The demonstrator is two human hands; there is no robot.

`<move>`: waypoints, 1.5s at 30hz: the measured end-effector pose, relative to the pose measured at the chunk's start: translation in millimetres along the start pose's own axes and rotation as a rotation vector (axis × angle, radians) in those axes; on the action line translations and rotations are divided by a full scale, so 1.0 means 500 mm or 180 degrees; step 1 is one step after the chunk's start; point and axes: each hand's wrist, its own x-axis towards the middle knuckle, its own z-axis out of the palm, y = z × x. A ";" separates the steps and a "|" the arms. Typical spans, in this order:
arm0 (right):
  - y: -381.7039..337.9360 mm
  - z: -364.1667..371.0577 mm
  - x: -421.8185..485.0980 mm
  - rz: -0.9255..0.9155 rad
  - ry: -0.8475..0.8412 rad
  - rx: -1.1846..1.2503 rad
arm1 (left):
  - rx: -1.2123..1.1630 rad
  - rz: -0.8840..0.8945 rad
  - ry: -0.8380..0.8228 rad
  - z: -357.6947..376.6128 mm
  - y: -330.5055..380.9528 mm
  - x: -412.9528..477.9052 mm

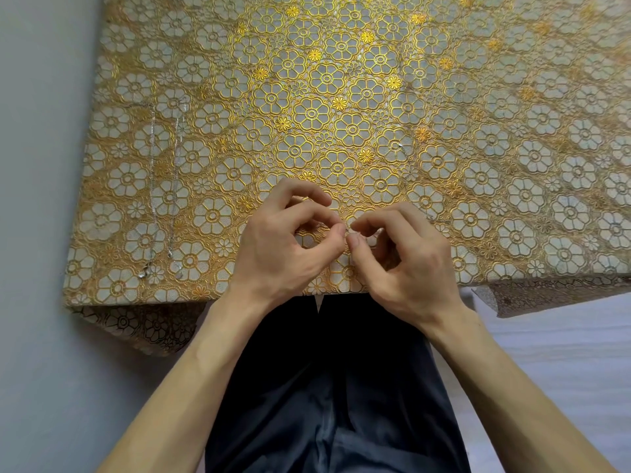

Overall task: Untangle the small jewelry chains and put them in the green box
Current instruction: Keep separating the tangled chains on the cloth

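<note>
Mid-untangle, left hand (273, 249) and right hand (411, 268) pinch the chain (347, 230) with curled fingers (355, 242); next likely needs gentle teasing apart.

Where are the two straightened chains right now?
Head view: the two chains lie parallel near the left edge of the table, left of the left hand.

It looks like a home: a table with a gold flower tablecloth (341, 97) stands against a plain wall (34, 131).
</note>
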 end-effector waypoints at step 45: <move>-0.022 -0.046 0.053 0.0529 -0.0953 0.0572 | -0.0056 -0.0214 -0.0233 -0.010 0.017 0.007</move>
